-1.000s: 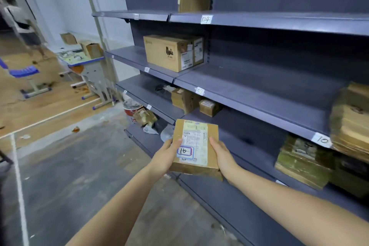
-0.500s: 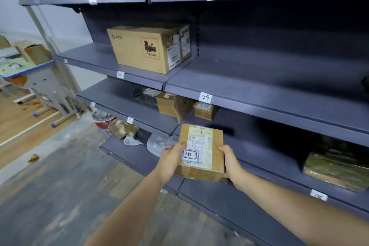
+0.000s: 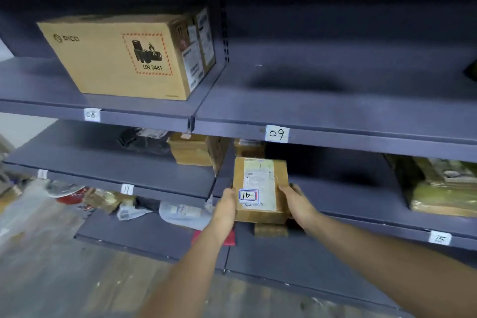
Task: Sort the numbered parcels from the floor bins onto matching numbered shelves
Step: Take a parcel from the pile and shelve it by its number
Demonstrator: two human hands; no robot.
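Two hands, left hand (image 3: pixel 227 208) and right hand (image 3: pixel 296 201), grip parcel 16 (image 3: pixel 260 188) by its sides, fingers curled round, at the shelf edge beside tag 15 (image 3: pixel 439 238); finding shelf 16 comes next.

parcel (image 3: pixel 260 190) carried nearer shelves, view closer

Big box (image 3: pixel 124 57) on shelf (image 3: pixel 144 111) above parcels (image 3: pixel 191 148).

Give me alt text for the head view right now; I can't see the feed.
Both hands, left hand and right hand, hold a small brown parcel marked 16 in front of grey shelving. Shelf tags read 08, 09 and 15. A large cardboard box sits above tag 08.
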